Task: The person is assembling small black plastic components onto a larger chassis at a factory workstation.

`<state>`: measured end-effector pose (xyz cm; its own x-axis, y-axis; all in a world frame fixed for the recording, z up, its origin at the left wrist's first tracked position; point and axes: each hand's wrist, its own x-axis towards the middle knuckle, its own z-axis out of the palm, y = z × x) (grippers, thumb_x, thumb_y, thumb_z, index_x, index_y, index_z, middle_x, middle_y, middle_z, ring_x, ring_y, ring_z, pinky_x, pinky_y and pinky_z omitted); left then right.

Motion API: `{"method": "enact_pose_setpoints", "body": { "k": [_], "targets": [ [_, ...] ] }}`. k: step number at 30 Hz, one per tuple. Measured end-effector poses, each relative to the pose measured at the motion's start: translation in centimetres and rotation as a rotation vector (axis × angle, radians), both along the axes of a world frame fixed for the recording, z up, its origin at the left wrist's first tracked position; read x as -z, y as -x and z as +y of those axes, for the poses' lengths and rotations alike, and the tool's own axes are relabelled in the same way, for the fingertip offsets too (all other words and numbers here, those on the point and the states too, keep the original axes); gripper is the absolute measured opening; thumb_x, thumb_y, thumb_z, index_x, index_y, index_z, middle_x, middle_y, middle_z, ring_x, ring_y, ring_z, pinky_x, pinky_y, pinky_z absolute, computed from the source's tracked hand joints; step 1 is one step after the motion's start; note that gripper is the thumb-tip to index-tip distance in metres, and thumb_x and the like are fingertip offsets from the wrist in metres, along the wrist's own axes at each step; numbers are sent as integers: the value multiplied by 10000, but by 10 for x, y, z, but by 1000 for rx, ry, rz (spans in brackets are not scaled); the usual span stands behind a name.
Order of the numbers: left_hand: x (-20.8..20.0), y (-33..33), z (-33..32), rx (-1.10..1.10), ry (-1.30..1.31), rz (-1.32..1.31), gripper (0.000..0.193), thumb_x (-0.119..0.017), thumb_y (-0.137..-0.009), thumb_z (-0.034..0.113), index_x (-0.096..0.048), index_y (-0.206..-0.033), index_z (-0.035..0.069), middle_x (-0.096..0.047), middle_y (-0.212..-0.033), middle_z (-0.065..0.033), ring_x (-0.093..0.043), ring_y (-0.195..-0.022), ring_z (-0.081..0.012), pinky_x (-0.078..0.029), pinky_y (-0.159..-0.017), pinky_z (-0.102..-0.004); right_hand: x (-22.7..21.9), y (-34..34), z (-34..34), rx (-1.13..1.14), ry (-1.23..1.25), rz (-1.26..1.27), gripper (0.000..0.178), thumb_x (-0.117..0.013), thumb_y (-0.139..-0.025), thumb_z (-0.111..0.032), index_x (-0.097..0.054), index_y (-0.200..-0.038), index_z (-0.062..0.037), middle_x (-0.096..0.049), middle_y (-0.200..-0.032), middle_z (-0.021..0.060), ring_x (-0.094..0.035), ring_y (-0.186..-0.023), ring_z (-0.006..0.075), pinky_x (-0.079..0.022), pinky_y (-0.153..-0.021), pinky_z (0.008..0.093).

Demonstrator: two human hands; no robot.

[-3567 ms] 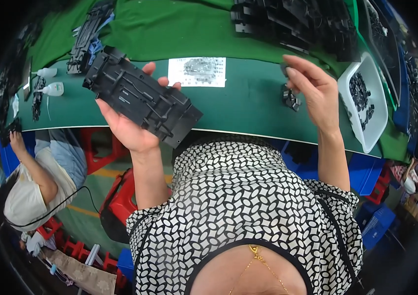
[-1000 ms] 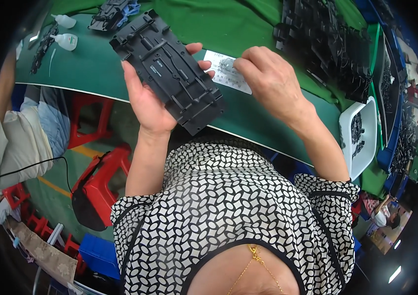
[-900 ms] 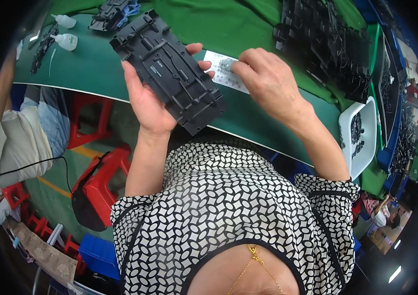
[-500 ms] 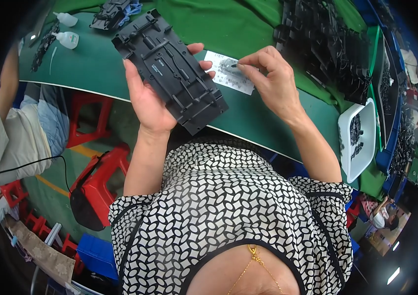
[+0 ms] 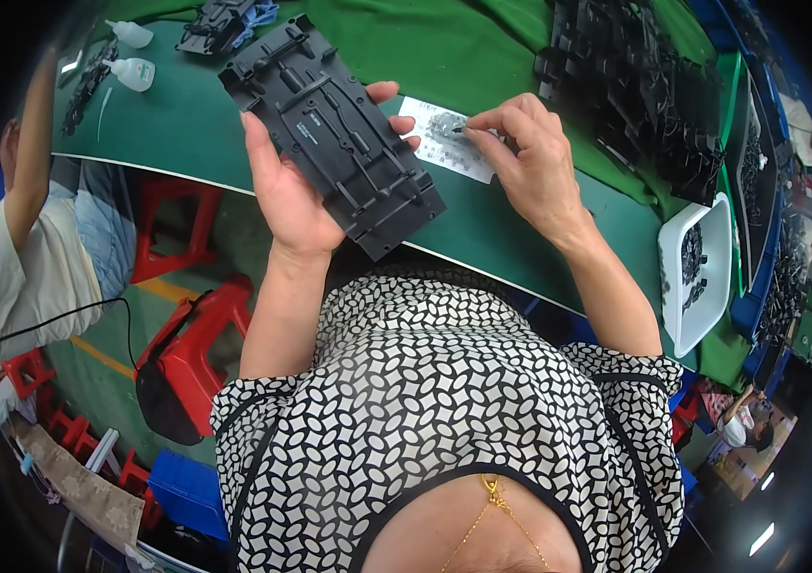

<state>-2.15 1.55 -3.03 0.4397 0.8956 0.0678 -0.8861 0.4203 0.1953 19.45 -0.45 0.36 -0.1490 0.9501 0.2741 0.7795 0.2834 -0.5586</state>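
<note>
A black moulded plastic panel (image 5: 334, 143), ribbed and long, lies tilted across my left hand (image 5: 293, 205). The thumb rests along its left edge and the fingertips show past its right edge, so the hand is closed around it. My right hand (image 5: 530, 162) is over a white printed paper (image 5: 468, 162) on the green table. Its thumb and forefinger pinch a small black piece (image 5: 459, 131), too small to make out further. Beneath that pinch, a grey patch of tiny bits (image 5: 444, 124) covers part of the paper.
Stacked black plastic parts (image 5: 626, 95) stand on green cloth at the far right. A white bin (image 5: 697, 277) of small black pieces sits nearer. White bottles (image 5: 134, 74) and another black assembly (image 5: 220, 29) are at the far left. A person (image 5: 53, 229) is beside red stools (image 5: 196, 353).
Both my hands stay nearly in place, still holding the panel and the small piece. At the left, the other person's arm has shifted.
</note>
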Motion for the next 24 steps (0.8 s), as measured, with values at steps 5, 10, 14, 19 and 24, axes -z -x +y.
{"method": "enact_pose_setpoints", "body": {
  "k": [5, 10, 14, 19, 24],
  "targets": [
    [-1, -1, -1, -10, 9, -3, 889, -196, -882, 719, -358, -1349, -20, -459, -1286, -258, -577, -1046, -381, -473, -918, -534, -2, -5, 2, -81, -96, -104, 97, -693, -755, -55, -656, -843, -71, -540, -780, 32, -518, -743, 194, -375, -700, 314],
    [2, 0, -1, -1, -12, 20, 885, -197, -882, 719, -354, -1355, -12, -455, -1289, -261, -573, -1053, -385, -475, -920, -533, -6, -5, 6, -229, -313, -314, 131, -656, -701, -42, -623, -822, -80, -518, -788, 17, -518, -750, 183, -363, -720, 316],
    [3, -1, -1, -5, -14, -10, 886, -194, -881, 721, -345, -1361, -7, -453, -1291, -262, -571, -1055, -385, -473, -923, -535, -5, -4, 5, -360, -326, -480, 128, -605, -694, -95, -595, -821, -81, -497, -808, 22, -512, -781, 179, -371, -730, 320],
    [0, -1, 0, 6, -8, -12, 888, -195, -879, 724, -330, -1371, -3, -451, -1296, -262, -569, -1061, -389, -470, -924, -540, -6, -4, 5, -335, -310, -442, 135, -634, -690, -72, -607, -822, -78, -505, -814, 25, -518, -790, 188, -378, -726, 328],
    [0, 0, 0, 2, -10, -17, 885, -203, -881, 720, -329, -1371, -6, -448, -1299, -262, -565, -1066, -396, -467, -923, -545, -25, -1, -1, -11, 59, 167, 97, -683, -786, -74, -648, -875, -67, -541, -762, 20, -501, -635, 116, -388, -574, 258]
  ]
}}
